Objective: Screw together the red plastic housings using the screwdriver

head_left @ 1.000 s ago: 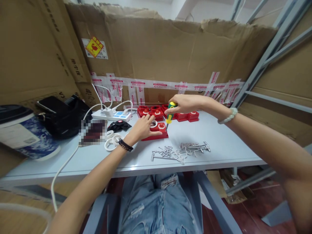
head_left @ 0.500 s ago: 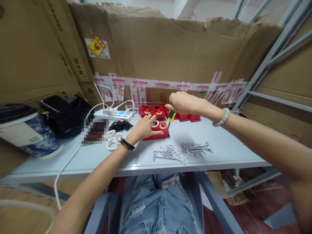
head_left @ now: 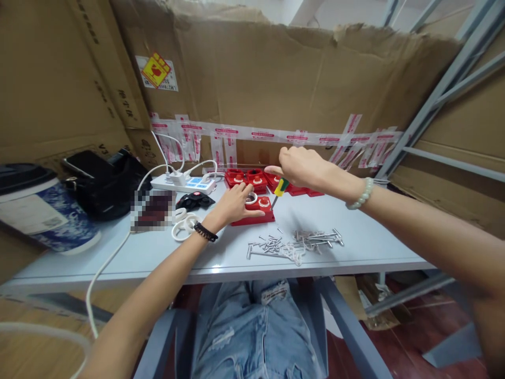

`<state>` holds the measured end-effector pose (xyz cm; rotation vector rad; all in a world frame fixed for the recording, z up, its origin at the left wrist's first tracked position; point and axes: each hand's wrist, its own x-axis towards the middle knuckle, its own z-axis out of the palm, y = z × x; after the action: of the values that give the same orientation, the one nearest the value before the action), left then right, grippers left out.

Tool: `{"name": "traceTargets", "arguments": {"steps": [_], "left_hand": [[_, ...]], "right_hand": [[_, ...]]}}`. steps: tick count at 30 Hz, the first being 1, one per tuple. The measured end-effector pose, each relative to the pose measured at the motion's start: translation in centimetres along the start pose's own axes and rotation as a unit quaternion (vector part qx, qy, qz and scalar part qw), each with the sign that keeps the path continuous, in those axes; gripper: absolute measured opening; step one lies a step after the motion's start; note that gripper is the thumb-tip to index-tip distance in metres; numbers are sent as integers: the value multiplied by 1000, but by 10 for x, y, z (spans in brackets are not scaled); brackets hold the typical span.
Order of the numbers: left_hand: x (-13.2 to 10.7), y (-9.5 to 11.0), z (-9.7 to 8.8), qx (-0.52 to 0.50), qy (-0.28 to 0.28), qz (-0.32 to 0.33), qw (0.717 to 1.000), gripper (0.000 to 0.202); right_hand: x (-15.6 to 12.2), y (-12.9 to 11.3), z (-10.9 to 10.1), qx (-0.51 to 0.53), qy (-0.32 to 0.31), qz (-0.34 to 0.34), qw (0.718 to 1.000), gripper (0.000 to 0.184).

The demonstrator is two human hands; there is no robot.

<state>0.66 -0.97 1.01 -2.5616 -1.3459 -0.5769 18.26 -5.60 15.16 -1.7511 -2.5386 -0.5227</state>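
My left hand grips a red box-like housing on the table, fingers over its top and thumb along the front. A white ring shows beside the fingers, and a round red knob with a white collar is on the housing's right part. My right hand is closed around a screwdriver with a yellow and green handle. Its shaft slants down to the housing's right end; the exact contact of the tip is too small to tell. In front lies a pile of small screws.
More red housings stand behind. Metal T-shaped rods lie right of the screws. At left are white rings, a black device, a power strip, a black bag and a large cup. Cardboard walls the back.
My right hand has shifted slightly right and the screwdriver leans more to the right. A single screw now lies between the housing and the pile. My left hand keeps its hold.
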Motion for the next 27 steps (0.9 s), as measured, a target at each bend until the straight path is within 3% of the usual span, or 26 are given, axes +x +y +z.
{"name": "traceTargets", "arguments": {"steps": [4,9,13,15,17,20,24,27], "left_hand": [[0,0,-1,-6,2,1,1000,64],[1,0,0,-3,-2,-4,1000,63],[0,-1,1,-14,0,-3,1000,64],[0,-1,1,-19,2,-1,1000,64],[0,-1,1,-20,2,0,1000,64],[1,-1,1,-11,-2,-4,1000,66],[1,-1,0,-12,-6,-7,1000,64],[0,0,-1,-14,-7,-9,1000,62]], "right_hand": [[5,2,5,36,25,-60,997,31],[2,7,-3,79,-41,-170,982,23],[0,6,-6,62,-64,-107,990,29],[2,5,-3,45,-52,-49,996,36],[6,6,1,41,-25,-32,998,38],[9,6,4,63,0,-87,994,31],[7,6,-2,110,-31,-196,974,29],[5,5,-6,112,-41,-195,974,33]]}}
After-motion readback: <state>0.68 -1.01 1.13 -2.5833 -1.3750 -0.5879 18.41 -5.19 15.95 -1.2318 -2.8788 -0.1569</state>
